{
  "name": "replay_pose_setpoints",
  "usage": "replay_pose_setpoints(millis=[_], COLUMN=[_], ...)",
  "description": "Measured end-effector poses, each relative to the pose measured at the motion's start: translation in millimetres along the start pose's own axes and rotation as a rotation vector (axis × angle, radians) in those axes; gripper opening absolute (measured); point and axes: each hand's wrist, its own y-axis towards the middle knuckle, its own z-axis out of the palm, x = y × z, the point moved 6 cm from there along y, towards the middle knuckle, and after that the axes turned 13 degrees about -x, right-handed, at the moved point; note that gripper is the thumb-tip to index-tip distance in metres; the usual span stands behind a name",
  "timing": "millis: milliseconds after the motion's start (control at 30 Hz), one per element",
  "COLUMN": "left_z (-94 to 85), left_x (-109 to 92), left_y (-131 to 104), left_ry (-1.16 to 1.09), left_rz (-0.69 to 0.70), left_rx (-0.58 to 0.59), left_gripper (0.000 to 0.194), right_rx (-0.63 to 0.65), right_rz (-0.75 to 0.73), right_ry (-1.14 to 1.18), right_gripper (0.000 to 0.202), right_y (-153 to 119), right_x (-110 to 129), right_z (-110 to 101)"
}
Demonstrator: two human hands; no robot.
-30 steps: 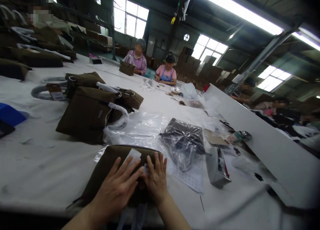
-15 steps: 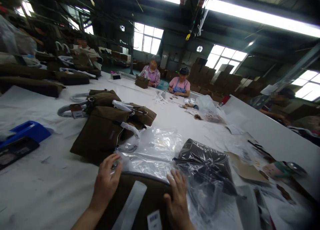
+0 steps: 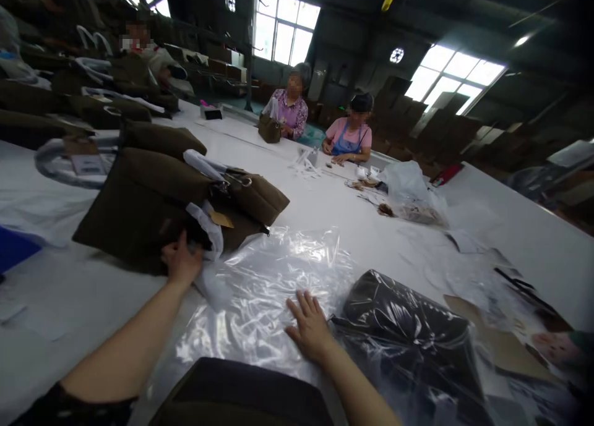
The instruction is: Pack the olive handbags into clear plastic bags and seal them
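Note:
On the left, my left hand (image 3: 182, 260) is at the lower front of an olive-brown handbag (image 3: 139, 197). Its fingers look curled on the fabric, one pointing up, close to a white-wrapped handle. My right hand (image 3: 310, 328) lies with spread fingers on a sheet of clear plastic (image 3: 264, 290). Below it, at the bottom edge, sits another dark olive bag (image 3: 241, 392), only its top showing. To the right of my right hand, a dark bag in clear plastic (image 3: 408, 333) rests on the table.
Across the white table (image 3: 320, 213) two co-workers sit, one with a small bag (image 3: 270, 128). Several olive bags (image 3: 111, 110) are piled at the back left. A clear bag (image 3: 413, 191) and cardboard (image 3: 501, 345) lie to the right. A blue object (image 3: 16, 248) is at the left edge.
My left hand has left the near bag and gone to the handbag on the left. The right hand has moved off the near bag onto the plastic. The near bag sits lower in view.

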Motion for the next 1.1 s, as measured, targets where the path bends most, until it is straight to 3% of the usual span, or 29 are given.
replay_pose_setpoints(millis=[67,133,233,267,300,367,433,467,500,567,667,800,867,900,967,1033,1100], left_z=[-3.7,-24.4,-72.1,-82.3,-84.6,-63.2,-22.7,-3.6,12.4,33.9,43.6,32.3,24.4,21.1,16.4,13.8,10.7], left_x=[-2.9,-12.2,-50.0,-65.2,-78.6,-94.8,-89.5,-79.6,-68.6,-50.2,-34.5,-27.0,-23.7,-21.9,-18.4,-15.6,-13.6], left_y=[21.9,26.5,-9.7,-31.1,-53.6,-97.8,-139.1,-153.8,-162.3,-165.5,-157.1,-135.8,-121.6,-115.1,-105.4,-100.5,-98.3], left_ry=[-0.001,-0.015,-0.187,-0.278,-0.361,-0.422,-0.311,-0.226,-0.153,-0.096,-0.127,-0.13,-0.112,-0.1,-0.082,-0.072,-0.064], left_rz=[-0.039,-0.03,0.279,0.438,0.582,0.769,0.846,0.855,0.859,0.858,0.843,0.792,0.751,0.733,0.719,0.731,0.751], left_rx=[-0.014,-0.131,-0.392,-0.399,-0.317,0.101,0.598,0.767,0.852,0.864,0.828,0.781,0.731,0.708,0.684,0.687,0.698], left_gripper=[0.06,0.06,0.046,0.035,0.025,0.015,0.021,0.029,0.036,0.037,0.015,0.027,0.029,0.028,0.027,0.024,0.023], right_rx=[-0.023,-0.056,-0.125,-0.151,-0.186,-0.278,-0.35,-0.352,-0.336,-0.321,-0.508,-0.786,-0.883,-0.893,-0.751,-0.401,-0.043], right_rz=[0.024,0.05,0.044,0.041,0.047,0.072,0.063,0.035,0.001,-0.003,0.238,0.528,0.559,0.49,0.154,-0.249,-0.35], right_ry=[-0.009,-0.005,0.054,0.082,0.111,0.179,0.253,0.283,0.304,0.355,0.494,0.541,0.494,0.434,0.277,0.141,0.054], right_gripper=[0.062,0.063,0.06,0.059,0.059,0.058,0.059,0.059,0.058,0.04,0.006,0.025,0.033,0.038,0.05,0.059,0.068], right_y=[14.3,30.6,50.1,53.3,54.2,48.6,34.4,25.5,16.4,0.4,-13.3,-21.9,-25.8,-24.8,-12.4,3.0,16.3], right_x=[-0.5,4.9,21.1,25.9,28.8,29.6,26.6,24.9,23.1,14.8,-12.4,-34.7,-32.2,-24.6,5.8,44.0,61.0], right_z=[1.8,4.4,8.0,7.8,6.1,-2.3,-13.1,-17.1,-19.7,-22.6,-28.3,-33.8,-42.5,-49.5,-61.1,-57.9,-48.7])
